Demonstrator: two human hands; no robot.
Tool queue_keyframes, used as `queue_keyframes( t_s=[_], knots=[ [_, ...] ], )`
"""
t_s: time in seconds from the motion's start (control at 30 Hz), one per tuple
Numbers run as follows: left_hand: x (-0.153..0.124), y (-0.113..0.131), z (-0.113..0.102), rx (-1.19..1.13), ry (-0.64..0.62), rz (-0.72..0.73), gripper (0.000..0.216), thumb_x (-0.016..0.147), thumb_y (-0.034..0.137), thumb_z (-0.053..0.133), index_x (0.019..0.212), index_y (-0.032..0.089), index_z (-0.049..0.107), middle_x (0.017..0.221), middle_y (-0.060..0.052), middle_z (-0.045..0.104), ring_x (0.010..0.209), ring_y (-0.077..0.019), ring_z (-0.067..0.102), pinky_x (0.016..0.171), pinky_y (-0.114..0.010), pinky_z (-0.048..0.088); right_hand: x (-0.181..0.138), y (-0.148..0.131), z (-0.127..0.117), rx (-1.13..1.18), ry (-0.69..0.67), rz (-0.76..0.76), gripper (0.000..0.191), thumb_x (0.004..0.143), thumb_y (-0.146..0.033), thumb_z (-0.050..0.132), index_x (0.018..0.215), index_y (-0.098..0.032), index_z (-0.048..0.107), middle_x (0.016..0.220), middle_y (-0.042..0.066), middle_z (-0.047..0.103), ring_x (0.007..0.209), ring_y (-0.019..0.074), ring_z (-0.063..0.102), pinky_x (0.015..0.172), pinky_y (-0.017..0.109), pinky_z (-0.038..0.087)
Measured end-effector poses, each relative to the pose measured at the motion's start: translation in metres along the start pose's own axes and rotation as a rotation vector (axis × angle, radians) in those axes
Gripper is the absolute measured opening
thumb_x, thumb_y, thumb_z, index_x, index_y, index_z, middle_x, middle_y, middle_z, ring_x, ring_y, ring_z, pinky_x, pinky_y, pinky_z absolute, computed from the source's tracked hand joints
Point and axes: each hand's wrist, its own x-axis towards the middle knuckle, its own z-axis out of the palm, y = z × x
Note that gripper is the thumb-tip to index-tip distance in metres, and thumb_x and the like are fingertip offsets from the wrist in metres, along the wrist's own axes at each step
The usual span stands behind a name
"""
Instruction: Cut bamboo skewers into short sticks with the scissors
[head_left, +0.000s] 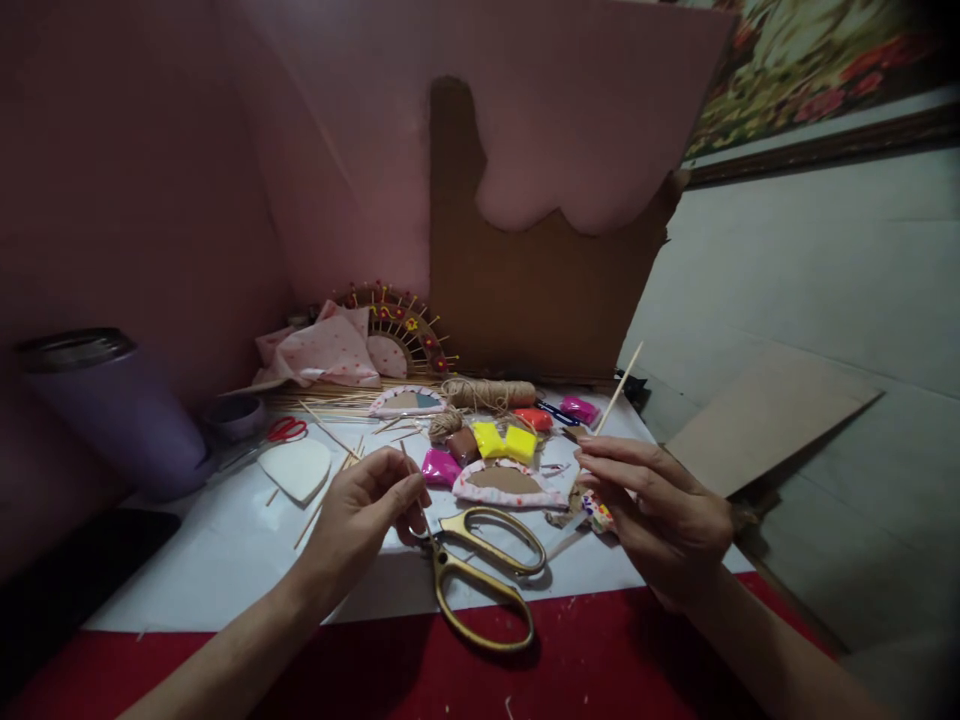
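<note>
My left hand (pixel 367 510) is pinched shut on a thin wooden skewer (pixel 411 478), just left of the gold scissors (pixel 484 572) lying on the white sheet (pixel 225 560). My right hand (pixel 656 510) is closed on another skewer (pixel 619 390) that points up and to the right. Under its fingers sits a small patterned piece (pixel 598 512). Between the hands lies a half-round fabric-edged piece (pixel 508 484), with yellow clay packets (pixel 504 440) and a magenta packet (pixel 439 466) just behind it.
A purple tumbler (pixel 112 410) stands at the left beside red-handled scissors (pixel 285 430) and a white cut-out (pixel 296 468). Twine (pixel 487 392), loose skewers (pixel 330 435), polka-dot fabric (pixel 322 355) and a decorated fan shape (pixel 401 325) lie behind. A cardboard cut-out (pixel 540 290) leans against the wall.
</note>
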Motion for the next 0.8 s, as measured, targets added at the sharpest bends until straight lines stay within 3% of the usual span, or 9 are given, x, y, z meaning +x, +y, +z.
queue_keyframes(
  t_s=[0.07, 0.23, 0.3, 0.47, 0.63, 0.73, 0.8],
  knots=[
    [-0.002, 0.002, -0.002, 0.075, -0.003, 0.010, 0.026, 0.079, 0.040, 0.054, 0.066, 0.018, 0.051, 0.052, 0.001, 0.057, 0.040, -0.0111, 0.052, 0.040, -0.023, 0.042, -0.002, 0.003, 0.002, 0.004, -0.018, 0.007, 0.023, 0.077, -0.007, 0.063, 0.095, -0.021, 0.067, 0.095, 0.007, 0.068, 0.087, 0.0211, 0.066, 0.075, 0.035, 0.056],
    [0.002, -0.002, -0.016, 0.594, 0.204, 0.106, 0.021, 0.082, 0.031, 0.049, 0.064, 0.021, 0.046, 0.049, 0.004, 0.051, 0.040, -0.0101, 0.048, 0.043, -0.022, 0.037, -0.007, 0.010, 0.005, -0.078, 0.000, 0.041, 0.023, 0.078, -0.008, 0.063, 0.097, -0.021, 0.067, 0.099, 0.007, 0.067, 0.088, 0.0207, 0.065, 0.078, 0.036, 0.055],
    [0.005, -0.005, -0.019, 0.668, 0.236, 0.098, 0.018, 0.081, 0.028, 0.047, 0.064, 0.021, 0.045, 0.049, 0.004, 0.052, 0.042, -0.0108, 0.050, 0.045, -0.022, 0.037, -0.007, 0.012, 0.005, -0.088, -0.004, 0.051, 0.023, 0.078, -0.009, 0.063, 0.097, -0.021, 0.067, 0.100, 0.007, 0.067, 0.088, 0.0207, 0.065, 0.079, 0.036, 0.054],
    [0.010, -0.008, -0.020, 0.453, 0.233, 0.099, 0.017, 0.083, 0.029, 0.047, 0.068, 0.020, 0.046, 0.057, 0.002, 0.059, 0.050, -0.0124, 0.058, 0.052, -0.024, 0.046, -0.007, 0.011, 0.006, -0.076, -0.001, 0.042, 0.024, 0.079, -0.008, 0.062, 0.098, -0.021, 0.067, 0.101, 0.008, 0.066, 0.090, 0.0203, 0.064, 0.079, 0.037, 0.054],
    [0.009, 0.002, -0.021, 0.251, 0.270, 0.201, 0.012, 0.083, 0.030, 0.050, 0.078, 0.018, 0.051, 0.074, -0.001, 0.062, 0.069, -0.0142, 0.064, 0.066, -0.027, 0.052, -0.006, 0.008, 0.005, -0.072, -0.018, 0.044, 0.024, 0.079, -0.008, 0.062, 0.099, -0.022, 0.066, 0.103, 0.007, 0.066, 0.091, 0.0207, 0.064, 0.079, 0.037, 0.054],
    [0.007, 0.007, -0.020, 0.273, 0.298, 0.256, 0.011, 0.082, 0.029, 0.053, 0.082, 0.018, 0.054, 0.075, 0.000, 0.061, 0.064, -0.0115, 0.060, 0.062, -0.024, 0.051, -0.006, 0.004, 0.005, -0.046, -0.025, 0.034, 0.026, 0.078, -0.006, 0.061, 0.098, -0.022, 0.066, 0.101, 0.007, 0.066, 0.092, 0.0202, 0.064, 0.080, 0.036, 0.054],
    [0.007, 0.006, -0.016, 0.235, 0.253, 0.253, 0.012, 0.080, 0.029, 0.056, 0.084, 0.018, 0.056, 0.073, 0.000, 0.061, 0.058, -0.0103, 0.057, 0.057, -0.022, 0.049, -0.005, 0.002, 0.007, -0.022, -0.070, 0.008, 0.024, 0.080, -0.006, 0.060, 0.097, -0.021, 0.065, 0.099, 0.008, 0.067, 0.091, 0.0196, 0.064, 0.078, 0.035, 0.055]
  ],
)
